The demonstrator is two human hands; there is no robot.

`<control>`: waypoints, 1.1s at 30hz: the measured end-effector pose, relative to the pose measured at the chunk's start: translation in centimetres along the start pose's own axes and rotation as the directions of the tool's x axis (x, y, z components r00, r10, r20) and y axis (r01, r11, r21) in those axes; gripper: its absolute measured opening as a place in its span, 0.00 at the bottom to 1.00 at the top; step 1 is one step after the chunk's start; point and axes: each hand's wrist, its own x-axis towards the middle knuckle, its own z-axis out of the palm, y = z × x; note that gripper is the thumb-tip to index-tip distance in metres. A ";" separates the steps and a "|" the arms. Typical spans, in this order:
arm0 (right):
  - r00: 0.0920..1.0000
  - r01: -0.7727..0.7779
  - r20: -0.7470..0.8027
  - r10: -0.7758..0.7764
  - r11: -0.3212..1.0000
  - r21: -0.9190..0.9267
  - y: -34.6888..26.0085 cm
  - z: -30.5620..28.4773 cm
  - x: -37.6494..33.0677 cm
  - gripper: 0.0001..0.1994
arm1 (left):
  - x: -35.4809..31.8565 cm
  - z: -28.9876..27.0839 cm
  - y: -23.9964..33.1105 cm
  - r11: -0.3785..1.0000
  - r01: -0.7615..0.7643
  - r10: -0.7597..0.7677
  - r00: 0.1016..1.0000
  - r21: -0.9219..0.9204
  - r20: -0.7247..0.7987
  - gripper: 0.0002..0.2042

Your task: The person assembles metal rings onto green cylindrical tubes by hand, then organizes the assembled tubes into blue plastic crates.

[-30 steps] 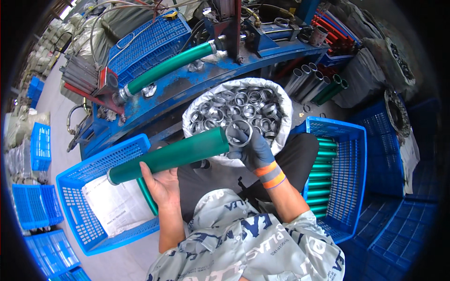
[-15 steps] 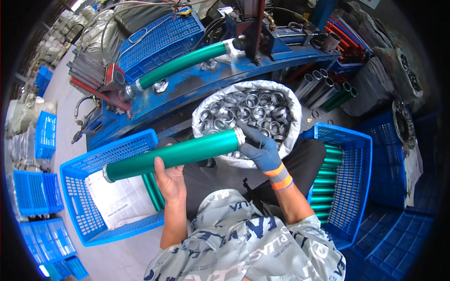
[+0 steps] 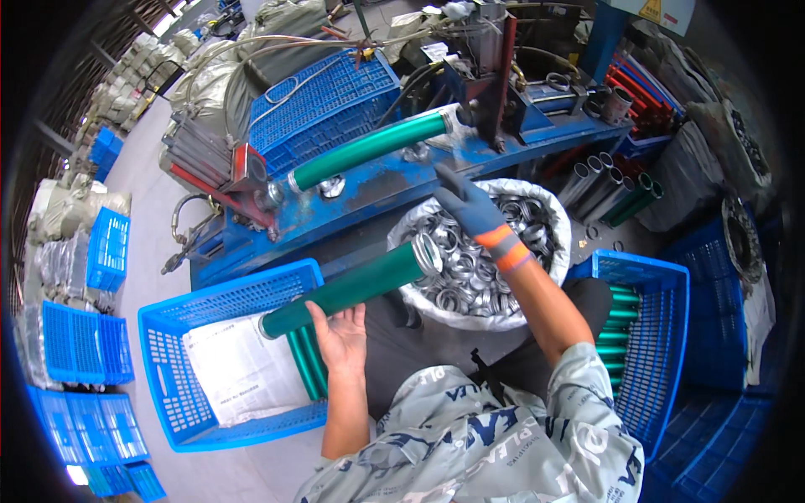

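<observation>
A green metal tube (image 3: 348, 289) with a silver threaded ring at its right end lies across my bare left hand (image 3: 342, 335). My thumb and fingers support it from below, over the left crate. My right hand (image 3: 465, 205), in a blue-grey glove with an orange cuff, is off the tube and holds nothing, its fingers stretched toward the machine. It passes above a white sack (image 3: 560, 230) full of loose silver rings (image 3: 470, 272). Beyond it, a second green tube (image 3: 373, 151) is held between the two ends of the blue machine (image 3: 335, 205).
The left blue crate (image 3: 172, 394) holds a few green tubes (image 3: 307, 365) beside white sheeting. To my right, another blue crate (image 3: 667, 369) contains several green tubes (image 3: 619, 323). Silver and green tubes (image 3: 604, 184) stand behind the sack. Stacked blue crates (image 3: 323, 101) are behind the machine.
My right hand has let go of the tube's ringed end and moved up toward the machine. The left hand keeps the tube, now tilted up more at its right end. The view has shifted.
</observation>
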 end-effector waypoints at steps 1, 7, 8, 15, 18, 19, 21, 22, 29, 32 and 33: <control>0.999 -0.042 0.020 0.045 0.992 -0.119 -0.5 0.8 2.8 0.37 | 0.2 -0.3 0.4 1.000 0.007 -0.007 1.000 -0.017 0.026 0.30; 0.866 0.188 0.142 -0.479 0.050 -0.981 0.2 5.3 16.7 0.43 | 1.2 0.0 2.4 0.998 -0.038 0.037 0.999 0.048 0.022 0.23; 0.879 0.110 0.109 -0.465 -0.024 -0.994 1.4 4.0 18.5 0.45 | 2.1 0.0 1.8 0.999 -0.024 0.022 0.999 0.042 0.037 0.23; 0.806 0.269 0.189 -0.561 0.062 -0.961 -1.8 3.1 19.8 0.38 | 6.6 -0.4 0.3 0.995 0.007 -0.011 0.999 0.102 0.037 0.27; 0.671 0.561 0.175 -0.720 0.340 -0.755 -10.2 3.9 13.7 0.36 | 9.0 0.0 -0.2 0.991 -0.027 0.021 0.999 0.130 0.048 0.30; 0.713 0.504 0.056 -0.699 0.455 -0.734 -12.9 2.7 10.2 0.35 | 10.0 2.5 -1.2 0.989 -0.002 -0.009 0.997 0.150 0.076 0.31; 0.727 0.454 -0.160 -0.668 0.643 -0.617 -14.3 -2.0 4.7 0.37 | 13.5 7.6 -4.3 0.985 0.041 -0.075 0.976 0.167 0.204 0.34; 0.744 0.532 -0.242 -0.622 0.772 -0.347 -13.2 -4.0 2.8 0.35 | 15.5 10.4 -5.6 0.985 0.031 -0.073 0.966 0.170 0.247 0.34; 0.766 0.334 -0.574 -0.290 0.942 -0.029 -8.5 -8.1 -18.5 0.34 | 32.9 17.7 -11.0 0.992 0.046 -0.058 0.994 0.120 0.098 0.31; 0.766 0.299 -0.580 -0.276 0.952 -0.058 -6.5 -9.0 -24.6 0.34 | 37.0 16.5 -11.9 0.987 0.095 -0.099 0.995 0.129 0.025 0.33; 0.776 0.288 -0.567 -0.277 0.955 -0.072 -6.2 -9.2 -26.0 0.34 | 37.3 16.6 -12.9 0.986 0.106 -0.112 0.993 0.132 0.033 0.33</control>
